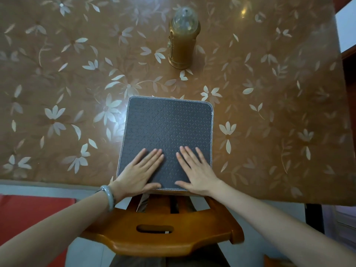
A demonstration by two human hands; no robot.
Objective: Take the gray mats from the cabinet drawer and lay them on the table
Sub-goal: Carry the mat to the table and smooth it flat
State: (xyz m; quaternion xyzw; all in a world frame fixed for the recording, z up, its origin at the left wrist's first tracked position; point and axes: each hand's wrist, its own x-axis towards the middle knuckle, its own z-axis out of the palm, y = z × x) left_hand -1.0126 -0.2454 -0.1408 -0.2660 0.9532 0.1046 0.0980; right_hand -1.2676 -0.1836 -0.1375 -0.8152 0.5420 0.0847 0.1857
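- One gray mat [165, 130] lies flat on the counter [269, 112], near the counter's front edge and about in the middle of its width.
- Its front edge comes right to the counter's front edge; whether it passes over that edge I cannot tell.
- The mat is dark gray with a small diamond pattern, and a pale stitched border runs around its rounded corners.
- The left hand [134, 176] rests palm down on the front left part of the mat, fingers [154, 157] stretched out and a little spread.
- The right hand [198, 174] rests palm down on the front right part of the mat, its fingers stretched and spread in the same way.
- Neither hand grips anything; both are open and flat, and only press on the top of the mat.
- The fingertips of both hands point away from the person, toward the middle of the mat, and the far half of the mat is uncovered.
- The two thumbs lie near the front edge of the mat, with a bare strip of mat between the hands.
- A pale bracelet [107, 195] sits on the left wrist.
- A gold-coloured lantern [183, 39] with a clear dome top stands upright on the counter, behind the mat and well apart from it.
- The counter has a shiny brown cover with pale flowers.
- A wooden chair back [159, 232] shows below the counter's edge, just under the hands.
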